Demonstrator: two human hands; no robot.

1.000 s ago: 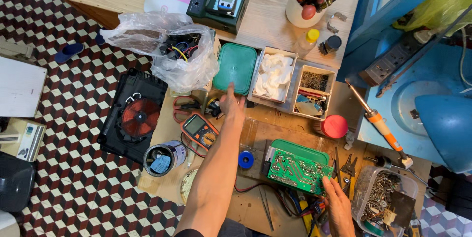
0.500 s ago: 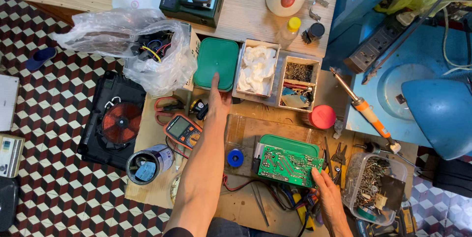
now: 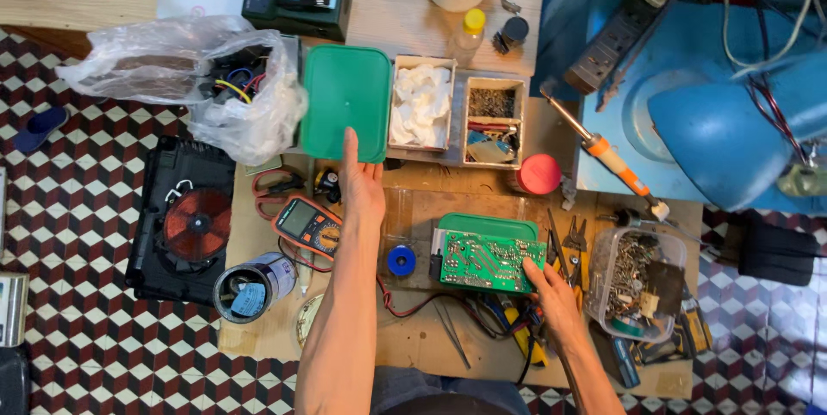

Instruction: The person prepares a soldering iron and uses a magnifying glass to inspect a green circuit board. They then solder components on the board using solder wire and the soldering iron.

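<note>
Hands on lid and circuit board

Head view: left hand [image 3: 362, 182] lies flat and open, fingers stretched forward, fingertips touching the near edge of the green lid [image 3: 346, 114]. Just left of its wrist sits an orange meter [image 3: 308, 226]; a blue solder spool [image 3: 401, 260] lies to its right. Right hand [image 3: 551, 294] pinches the near right corner of the green circuit board [image 3: 482, 260], thumb on top. Pliers [image 3: 575, 247] lie just beyond that hand, beside a clear tub of parts [image 3: 642, 281].

Bare forearms, no sleeves, left grip [image 3: 362, 187], right grip [image 3: 551, 290]
</note>
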